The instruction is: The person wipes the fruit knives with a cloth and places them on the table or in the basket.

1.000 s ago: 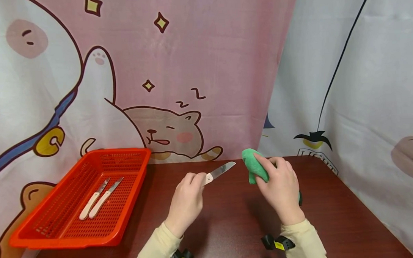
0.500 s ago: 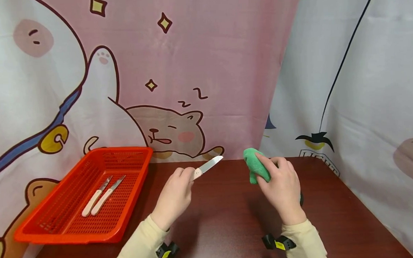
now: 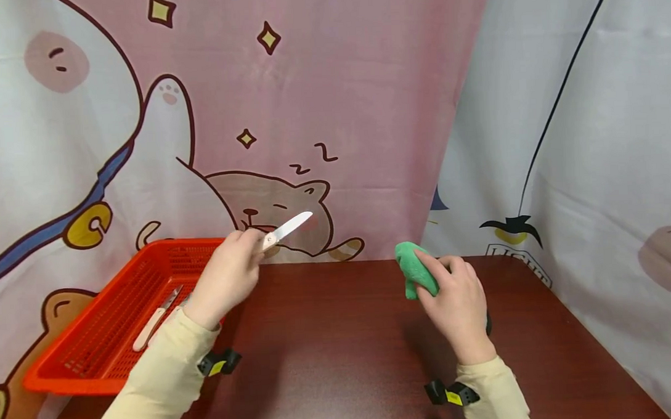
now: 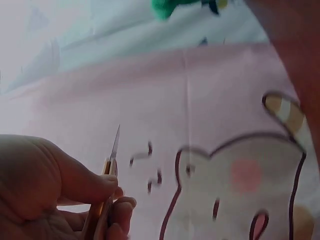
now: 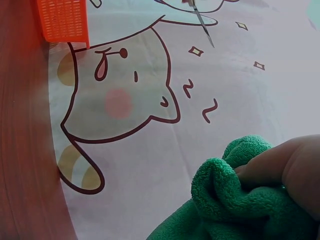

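My left hand (image 3: 229,275) grips a small knife (image 3: 286,230) by its pale handle, held up over the right side of the red basket (image 3: 70,386). The blade points up and to the right, away from the fingers. In the left wrist view the thumb presses along the knife handle (image 4: 102,210). My right hand (image 3: 454,304) holds a bunched green cloth (image 3: 415,269) above the table's right half; the right wrist view shows the thumb sunk into the cloth's folds (image 5: 235,200). Inside the basket lies a white-handled knife (image 3: 151,327); another beside it is mostly hidden behind my left forearm.
The perforated basket stands at the left on a dark reddish-brown table (image 3: 340,345). A printed curtain (image 3: 365,110) with cartoon animals hangs right behind the table's back edge, and a white printed sheet (image 3: 617,162) hangs along the right.
My left hand has carried the knife leftward and up, from mid-table to over the basket's right side. The right hand with the cloth has stayed almost still.
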The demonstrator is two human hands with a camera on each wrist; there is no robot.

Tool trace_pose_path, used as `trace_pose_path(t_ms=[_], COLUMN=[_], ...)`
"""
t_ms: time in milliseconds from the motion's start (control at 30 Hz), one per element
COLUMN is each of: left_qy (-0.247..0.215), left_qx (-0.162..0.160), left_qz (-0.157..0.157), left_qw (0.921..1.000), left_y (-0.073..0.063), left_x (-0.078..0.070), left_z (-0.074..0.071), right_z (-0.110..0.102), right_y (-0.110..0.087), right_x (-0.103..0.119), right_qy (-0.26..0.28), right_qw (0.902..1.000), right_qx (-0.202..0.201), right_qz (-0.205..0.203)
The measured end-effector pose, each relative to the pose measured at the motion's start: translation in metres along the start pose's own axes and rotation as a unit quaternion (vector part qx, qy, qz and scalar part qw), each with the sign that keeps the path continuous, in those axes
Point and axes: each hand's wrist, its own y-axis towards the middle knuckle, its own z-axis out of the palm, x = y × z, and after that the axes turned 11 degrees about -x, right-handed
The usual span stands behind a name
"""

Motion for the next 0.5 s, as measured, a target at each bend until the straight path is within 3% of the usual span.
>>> trace_pose_path(t_ms=[233, 500], left_qy=[0.022, 0.047], left_qx=[0.04, 0.114], left_qz=[-0.061, -0.149], left_qw=[0.9971, 0.9811], left_y=[0.011, 0.004], left_x=[0.05, 0.113], left_z=[-0.032, -0.04], right_z=[0.001, 0.002], right_y=[-0.001, -0.002], right_x=[-0.001, -0.001], right_qy=[-0.001, -0.002], right_qw=[0.9999, 0.9999], right_qx=[0.012, 0.015], right_qz=[0.003, 0.001])
